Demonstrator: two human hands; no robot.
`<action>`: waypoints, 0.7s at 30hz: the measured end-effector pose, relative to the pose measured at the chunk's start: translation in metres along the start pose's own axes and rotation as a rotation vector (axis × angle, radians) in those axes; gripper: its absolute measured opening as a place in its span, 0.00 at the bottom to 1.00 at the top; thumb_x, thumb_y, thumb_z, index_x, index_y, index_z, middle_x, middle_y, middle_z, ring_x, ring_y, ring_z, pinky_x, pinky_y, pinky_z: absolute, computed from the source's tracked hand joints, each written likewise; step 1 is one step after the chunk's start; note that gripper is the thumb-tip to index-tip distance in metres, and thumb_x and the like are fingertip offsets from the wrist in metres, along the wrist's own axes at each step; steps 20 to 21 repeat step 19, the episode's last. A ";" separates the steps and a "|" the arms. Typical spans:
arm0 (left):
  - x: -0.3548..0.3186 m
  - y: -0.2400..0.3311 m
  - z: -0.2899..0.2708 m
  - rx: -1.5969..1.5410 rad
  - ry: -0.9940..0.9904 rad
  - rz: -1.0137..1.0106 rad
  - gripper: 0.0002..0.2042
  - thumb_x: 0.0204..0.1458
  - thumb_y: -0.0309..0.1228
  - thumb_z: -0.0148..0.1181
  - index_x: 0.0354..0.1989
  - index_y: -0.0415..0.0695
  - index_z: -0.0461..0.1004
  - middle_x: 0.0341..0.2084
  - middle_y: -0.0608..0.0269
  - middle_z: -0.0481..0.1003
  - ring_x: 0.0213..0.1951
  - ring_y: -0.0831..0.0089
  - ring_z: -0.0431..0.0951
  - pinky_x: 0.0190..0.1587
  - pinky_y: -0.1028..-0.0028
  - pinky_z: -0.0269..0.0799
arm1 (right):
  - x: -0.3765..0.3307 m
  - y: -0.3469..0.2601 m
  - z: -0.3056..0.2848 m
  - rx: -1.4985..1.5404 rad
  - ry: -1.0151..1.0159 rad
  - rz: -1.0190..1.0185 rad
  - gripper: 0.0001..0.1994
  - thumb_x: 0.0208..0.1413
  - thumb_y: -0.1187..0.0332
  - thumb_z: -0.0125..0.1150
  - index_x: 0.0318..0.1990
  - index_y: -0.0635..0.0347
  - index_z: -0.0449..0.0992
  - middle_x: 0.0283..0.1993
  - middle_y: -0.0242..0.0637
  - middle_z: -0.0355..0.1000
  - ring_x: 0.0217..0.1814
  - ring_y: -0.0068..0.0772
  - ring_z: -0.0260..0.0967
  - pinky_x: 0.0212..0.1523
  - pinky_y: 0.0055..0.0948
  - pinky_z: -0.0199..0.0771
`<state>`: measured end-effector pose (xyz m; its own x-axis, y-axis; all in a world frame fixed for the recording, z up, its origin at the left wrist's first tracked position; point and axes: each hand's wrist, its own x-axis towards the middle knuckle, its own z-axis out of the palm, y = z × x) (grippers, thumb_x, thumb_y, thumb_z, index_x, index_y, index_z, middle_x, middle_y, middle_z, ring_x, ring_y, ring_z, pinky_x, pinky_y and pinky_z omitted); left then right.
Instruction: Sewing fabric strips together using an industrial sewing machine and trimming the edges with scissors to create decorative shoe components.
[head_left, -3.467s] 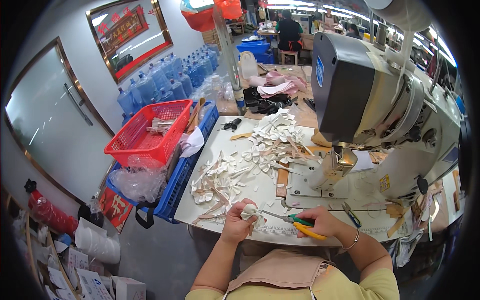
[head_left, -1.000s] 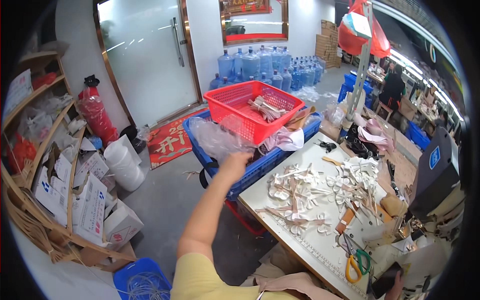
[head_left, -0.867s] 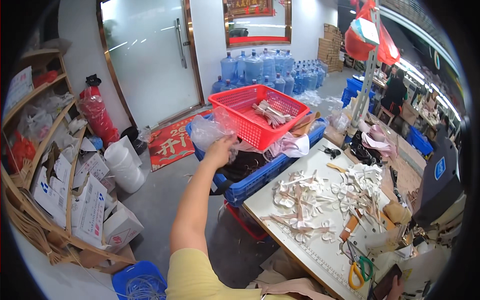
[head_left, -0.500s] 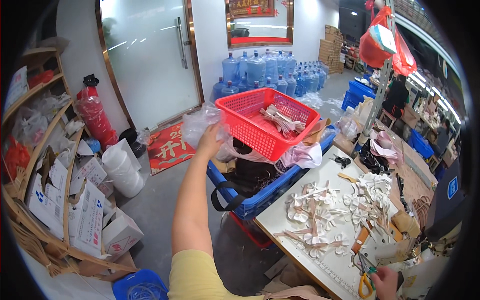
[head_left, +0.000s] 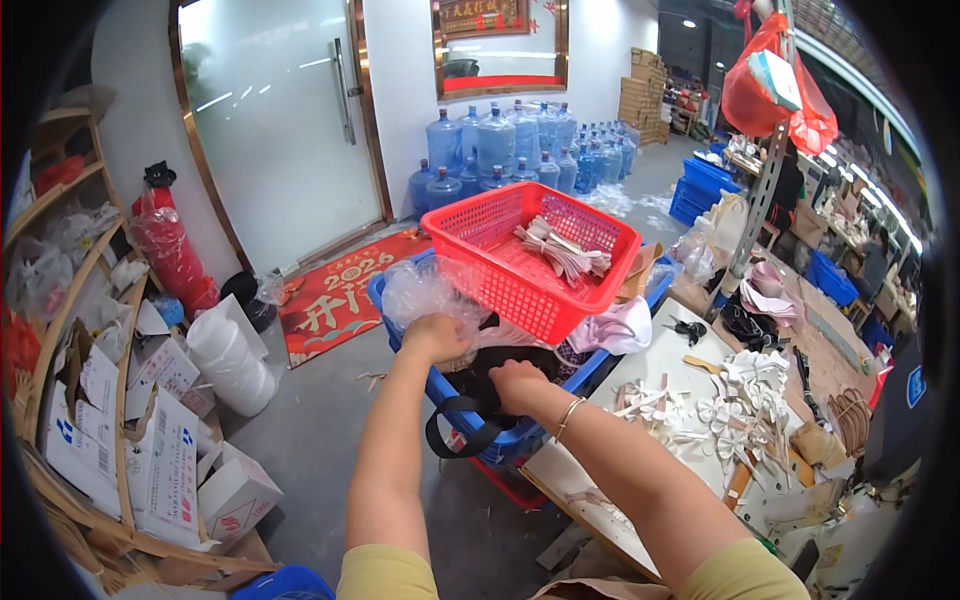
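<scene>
At the left end of a blue crate (head_left: 440,385), my left hand (head_left: 438,338) has its fingers curled in against a crumpled clear plastic bag (head_left: 425,292). My right hand (head_left: 522,386) is closed on black fabric (head_left: 485,375) inside the crate, just right of the left hand; its fingertips are partly hidden. A wide black strap (head_left: 452,438) loops out over the crate's near side. Resting across the crate is a red plastic basket (head_left: 500,262) with a bundle of pale strips (head_left: 565,248) in it. Pink-white fabric (head_left: 612,328) lies beside the basket.
To the right stands a worktable (head_left: 570,470) heaped with white flower-shaped pieces (head_left: 740,410). Black scissors (head_left: 685,328) lie near its far edge. Shelves with cartons (head_left: 165,465) line the left, near a white roll (head_left: 230,362). Blue water bottles (head_left: 495,145) stand by the wall.
My right hand has left the orange-handled scissors on the worktable and reached into the crate. The left hand has come lower and nearer, and the plastic bag now rests at the crate's left end.
</scene>
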<state>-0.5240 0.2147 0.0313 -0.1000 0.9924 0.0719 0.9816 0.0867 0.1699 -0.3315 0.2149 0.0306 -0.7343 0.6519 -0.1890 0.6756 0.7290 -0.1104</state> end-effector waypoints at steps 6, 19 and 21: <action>0.025 0.045 0.001 0.257 -0.247 0.217 0.14 0.42 0.36 0.58 0.36 0.41 0.75 0.36 0.48 0.75 0.40 0.55 0.75 0.42 0.59 0.71 | 0.002 0.035 -0.004 0.037 -0.024 0.216 0.13 0.46 0.71 0.54 0.42 0.52 0.75 0.44 0.44 0.71 0.50 0.47 0.67 0.48 0.38 0.71; -0.058 0.099 -0.018 -0.529 0.428 0.390 0.18 0.40 0.22 0.60 0.43 0.39 0.72 0.40 0.49 0.73 0.43 0.46 0.71 0.50 0.63 0.65 | -0.106 0.091 -0.018 0.894 0.842 0.102 0.33 0.41 0.79 0.47 0.61 0.59 0.53 0.52 0.55 0.61 0.54 0.48 0.61 0.55 0.35 0.60; -0.058 0.099 -0.018 -0.529 0.428 0.390 0.18 0.40 0.22 0.60 0.43 0.39 0.72 0.40 0.49 0.73 0.43 0.46 0.71 0.50 0.63 0.65 | -0.106 0.091 -0.018 0.894 0.842 0.102 0.33 0.41 0.79 0.47 0.61 0.59 0.53 0.52 0.55 0.61 0.54 0.48 0.61 0.55 0.35 0.60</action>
